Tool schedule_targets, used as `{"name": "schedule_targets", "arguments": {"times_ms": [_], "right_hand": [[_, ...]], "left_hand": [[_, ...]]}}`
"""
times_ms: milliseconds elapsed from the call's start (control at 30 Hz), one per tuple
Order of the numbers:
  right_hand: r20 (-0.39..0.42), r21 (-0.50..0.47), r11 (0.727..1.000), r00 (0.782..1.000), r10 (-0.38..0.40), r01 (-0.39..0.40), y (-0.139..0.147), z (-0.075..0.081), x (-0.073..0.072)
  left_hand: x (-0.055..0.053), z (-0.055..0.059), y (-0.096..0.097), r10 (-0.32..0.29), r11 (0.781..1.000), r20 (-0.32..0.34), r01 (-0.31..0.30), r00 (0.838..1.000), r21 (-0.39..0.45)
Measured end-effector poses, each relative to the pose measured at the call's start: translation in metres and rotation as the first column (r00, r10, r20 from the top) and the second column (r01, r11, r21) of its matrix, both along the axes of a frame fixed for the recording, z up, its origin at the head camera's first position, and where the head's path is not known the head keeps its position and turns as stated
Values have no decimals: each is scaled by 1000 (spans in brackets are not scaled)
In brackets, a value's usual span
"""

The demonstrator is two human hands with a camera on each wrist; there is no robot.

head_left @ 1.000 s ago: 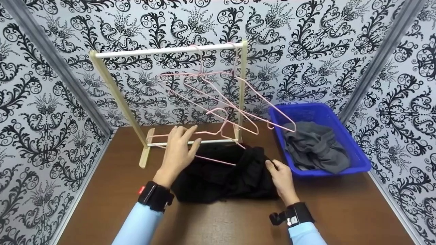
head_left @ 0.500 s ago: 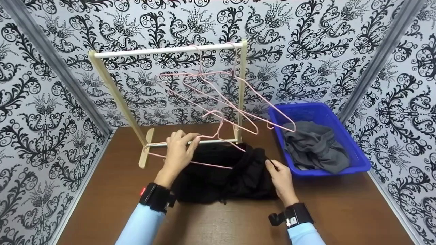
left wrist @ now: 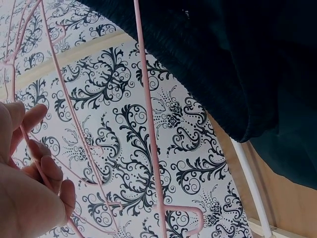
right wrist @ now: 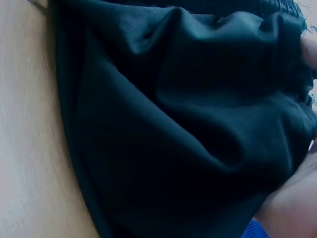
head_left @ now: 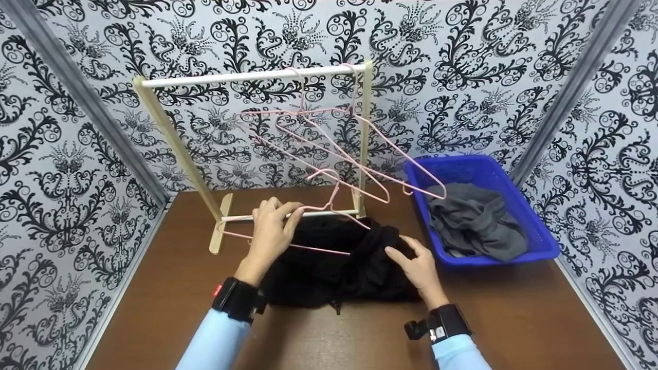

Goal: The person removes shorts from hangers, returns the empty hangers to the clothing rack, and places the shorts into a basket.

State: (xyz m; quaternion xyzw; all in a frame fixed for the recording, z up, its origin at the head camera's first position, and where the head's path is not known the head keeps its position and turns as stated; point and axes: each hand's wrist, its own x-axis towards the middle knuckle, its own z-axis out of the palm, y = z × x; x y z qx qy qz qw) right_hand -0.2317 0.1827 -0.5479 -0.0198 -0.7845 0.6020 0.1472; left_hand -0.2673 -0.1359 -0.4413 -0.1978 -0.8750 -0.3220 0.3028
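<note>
A black garment (head_left: 370, 272) with a gathered elastic waistband lies bunched on the table; its folds fill most of the right wrist view. My left hand (head_left: 272, 231) pinches one shoulder of a pink wire hanger (head_left: 321, 250). The hanger's far end passes into the garment's opening, where the cloth hides it. In the left wrist view, thumb and fingers close round the wire beside the dark waistband (left wrist: 198, 74). My right hand (head_left: 421, 272) holds the garment's right edge, thumb on the near side and fingers partly hidden behind the cloth.
Behind the garment stands a wooden rack with a white top rail (head_left: 221, 78). Two more pink hangers (head_left: 334, 149) hang from it, reaching out over the work. A blue basket (head_left: 540, 236) with grey clothing (head_left: 478, 221) stands at the right, beside my right hand.
My left hand has closed on the hanger's shoulder and the hanger has dropped and shifted slightly left. My right hand has moved a little left along the garment's edge, thumb and fingers spread wider.
</note>
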Motion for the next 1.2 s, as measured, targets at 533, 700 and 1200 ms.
{"name": "schedule_targets", "arguments": {"times_ms": [533, 700, 1200], "right_hand": [[-149, 32, 999, 989, -11, 16, -1, -6, 0], [-190, -4, 1000, 982, 2, -3, -3, -7, 1], [-85, -201, 980, 996, -19, 2, 3, -6, 3]], "left_hand": [[2, 0, -4, -7, 1000, 14, 7, 1000, 12], [3, -1, -6, -4, 1000, 8, 4, 1000, 17], [3, -1, -14, 17, 999, -8, -17, 1000, 30]]}}
